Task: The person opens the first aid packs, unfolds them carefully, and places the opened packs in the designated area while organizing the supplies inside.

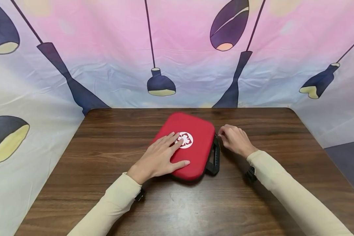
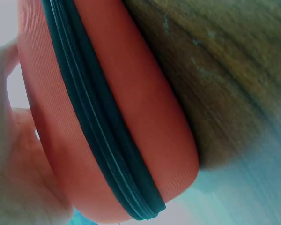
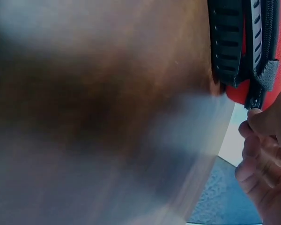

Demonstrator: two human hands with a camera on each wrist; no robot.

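Observation:
A red first aid case point(image 1: 194, 160) with a white emblem lies at a slant on the wooden table. My left hand point(image 1: 160, 155) rests on its lid, fingers spread and straight. In the left wrist view the case's side shows a black zipper band point(image 2: 96, 112) running around it. My right hand point(image 1: 234, 139) is at the case's right edge, beyond the black carry handle point(image 1: 216, 155). Its thumb and forefinger pinch the zipper pull point(image 3: 254, 105), near the strap end of the handle in the right wrist view. The pull's tip is hidden by the fingers.
The brown wooden table point(image 1: 112, 144) reaches back to a hanging cloth point(image 1: 121, 65) printed with dark lamps. A dark wrist strap point(image 1: 250, 174) sits by the right cuff. Both arms come in from the front edge.

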